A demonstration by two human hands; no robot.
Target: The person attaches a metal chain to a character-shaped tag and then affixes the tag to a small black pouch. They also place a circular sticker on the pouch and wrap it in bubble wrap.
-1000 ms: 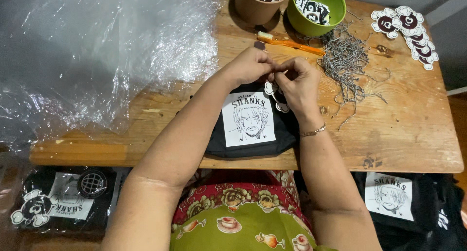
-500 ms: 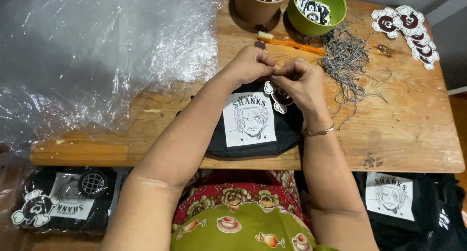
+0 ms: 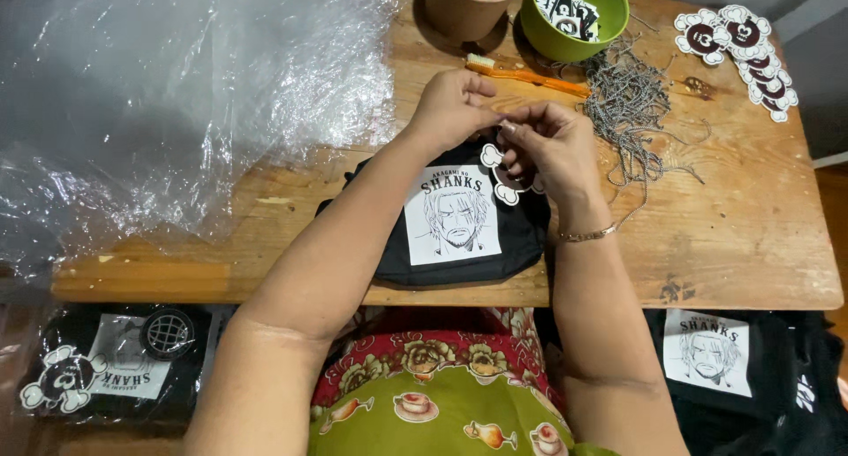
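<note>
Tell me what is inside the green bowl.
The green bowl holds a heap of small black-and-white printed tags. Whatever lies beneath that heap is covered.

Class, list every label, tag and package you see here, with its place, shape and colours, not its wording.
Square white face label: on the black pouch under both hands.
Bone-shaped white tag: below the right hand.
Skull tags: table's far right corner, white, dark red.
Bagged black pouch: lower left, clear wrap.
</note>
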